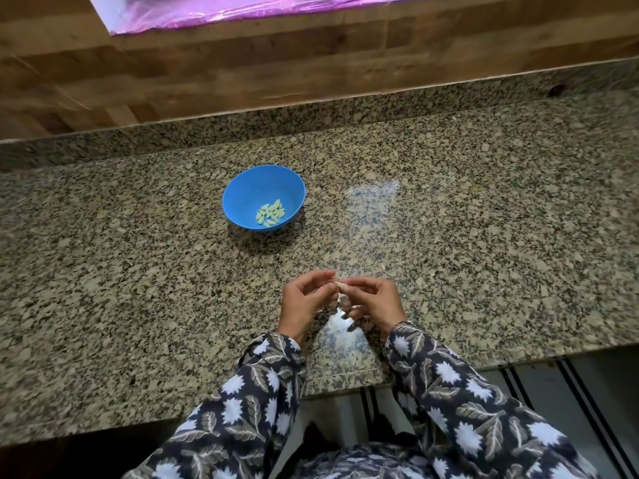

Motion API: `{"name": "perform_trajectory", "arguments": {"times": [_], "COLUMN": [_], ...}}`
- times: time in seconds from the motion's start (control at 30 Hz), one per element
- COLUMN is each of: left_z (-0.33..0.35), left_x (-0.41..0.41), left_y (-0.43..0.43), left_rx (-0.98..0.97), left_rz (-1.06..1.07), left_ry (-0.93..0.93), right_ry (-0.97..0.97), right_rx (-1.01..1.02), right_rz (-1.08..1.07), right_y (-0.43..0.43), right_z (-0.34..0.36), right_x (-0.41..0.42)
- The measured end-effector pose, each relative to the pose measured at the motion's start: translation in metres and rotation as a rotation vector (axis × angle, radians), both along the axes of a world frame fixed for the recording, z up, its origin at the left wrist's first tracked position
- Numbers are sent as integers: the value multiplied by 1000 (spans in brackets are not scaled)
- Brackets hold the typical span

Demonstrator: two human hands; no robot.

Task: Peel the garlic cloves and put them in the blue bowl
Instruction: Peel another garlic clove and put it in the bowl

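Speckled granite desk [484,219] w/ wood-panel wall [242,81] behind, shiny pink sheet [242,8] up top. Blue bowl [249,191] sits mid-desk, peeled cloves [270,213] inside. Near the front edge, left hand [304,302] & right hand [377,299] both pinch one garlic clove [342,286] w/ curled fingers [321,276].

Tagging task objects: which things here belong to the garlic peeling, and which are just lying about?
Job: round blue plastic bowl; pale peeled garlic cloves inside it; small pale garlic clove pinched between left hand and right hand.
Lying about: shiny pink plastic sheet; wooden panelled wall; speckled granite counter.
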State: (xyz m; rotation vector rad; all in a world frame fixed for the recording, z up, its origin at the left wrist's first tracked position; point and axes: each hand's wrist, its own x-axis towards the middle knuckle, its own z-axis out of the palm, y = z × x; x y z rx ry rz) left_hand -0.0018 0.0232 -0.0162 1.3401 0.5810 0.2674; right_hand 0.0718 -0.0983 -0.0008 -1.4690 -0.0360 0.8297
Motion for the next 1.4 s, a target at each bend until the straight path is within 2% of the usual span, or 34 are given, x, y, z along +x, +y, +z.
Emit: {"name": "perform_trajectory", "arguments": {"times": [0.07, 0.23, 0.4, 0.53, 0.67, 0.77, 0.9, 1.0, 1.17, 1.3, 1.4], "left_z": [1, 2, -2, -2, -4, -1, 4, 3, 2, 0, -3], "left_x": [0, 2, 1, 3, 3, 3, 4, 3, 2, 1, 2], "left_y": [-3, -4, -4, -7, -9, -11, -12, -13, -12, -12, -6], "left_rx": [-73, -2, 226, 259, 215, 91, -184, -226, -125, -42, 61], "left_rz": [57, 62, 10, 36, 80, 111, 201, 219, 177, 113, 82], "left_ry": [18, 40, 34, 29, 24, -4, -30, -26, -19, -12, 32], "right_ry": [-90, -233, -620, -826, -823, -735, -301, -84, -192, -489, -586], "right_rx": [-11, -68, -280, -351, -344, -314, -121, 20, -12, -218, -253], "right_rz": [-20, -1, 102, 120, 89, 55, -35, -53, 7, 63, 129], "right_y": [1, -2, -1, 0, 2, 4, 7, 6, 4, 2, 1], "right_z": [-1, -10, -17, -19, -20, -22, -21, -17, -22, -28, -26], "right_x": [-1, -1, 0, -1, -1, 1, 2, -2, -5, 0, 0]}}
